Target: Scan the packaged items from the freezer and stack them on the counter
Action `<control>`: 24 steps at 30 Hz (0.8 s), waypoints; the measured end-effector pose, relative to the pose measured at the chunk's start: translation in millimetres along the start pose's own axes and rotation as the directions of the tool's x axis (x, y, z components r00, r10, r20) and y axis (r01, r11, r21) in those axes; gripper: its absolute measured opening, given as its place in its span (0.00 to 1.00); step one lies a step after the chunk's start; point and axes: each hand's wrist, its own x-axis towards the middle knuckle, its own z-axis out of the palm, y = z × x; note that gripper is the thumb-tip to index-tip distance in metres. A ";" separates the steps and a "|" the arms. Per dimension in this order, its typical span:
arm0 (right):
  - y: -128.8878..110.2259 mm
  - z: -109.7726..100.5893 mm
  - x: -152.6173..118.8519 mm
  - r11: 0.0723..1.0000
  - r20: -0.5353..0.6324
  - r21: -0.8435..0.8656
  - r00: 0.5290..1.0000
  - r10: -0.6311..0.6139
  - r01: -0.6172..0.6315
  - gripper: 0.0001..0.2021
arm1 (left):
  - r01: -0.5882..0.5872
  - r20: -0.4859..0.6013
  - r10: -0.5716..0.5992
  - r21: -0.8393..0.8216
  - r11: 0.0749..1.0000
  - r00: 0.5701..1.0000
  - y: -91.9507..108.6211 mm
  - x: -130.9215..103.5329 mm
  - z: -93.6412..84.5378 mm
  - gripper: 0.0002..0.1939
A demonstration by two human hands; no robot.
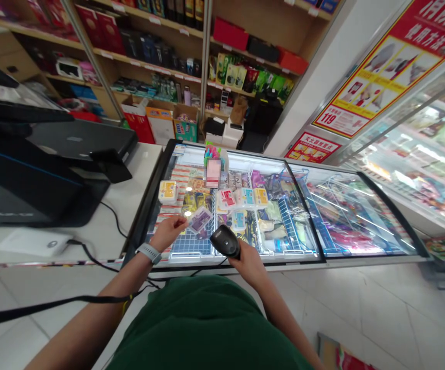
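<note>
My left hand (169, 232), with a watch on the wrist, pinches the left edge of a flat clear pack with a purple label (199, 220). The pack is tilted above the glass top of a chest freezer (191, 246). In my right hand (248, 261) is a black barcode scanner (225, 241), its head pointing up and left beside the pack. Several white-lidded tubs lie on the glass: one with a yellow label (168, 191) at the left, a red-labelled one (226, 199) in the middle, and a blue-labelled one (238, 221) near the scanner.
At the left, a counter (145, 169) carries a black checkout terminal (25, 174) and a white power bank (35, 242) with a cable. Colourful packets (214, 154) stand at the freezer's back edge. Stocked shelves (148, 67) line the wall. A carton (340, 354) sits on the floor.
</note>
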 end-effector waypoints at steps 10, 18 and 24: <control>11.9 2.4 -4.0 1.000 -0.045 0.010 0.999 0.029 -0.028 0.10 | 0.217 -0.236 -0.326 -0.393 0.893 0.915 0.5 17.9 -33.5 0.24; 11.8 1.4 -10.5 0.998 -0.070 0.006 0.996 0.056 -0.055 0.07 | 0.262 -0.399 -0.474 -0.480 0.837 0.785 -6.8 67.0 -73.8 0.09; 13.1 0.5 -12.0 0.998 -0.086 0.020 0.994 0.065 -0.064 0.06 | 0.292 -0.417 -0.511 -0.485 0.824 0.751 -13.7 78.6 -75.3 0.08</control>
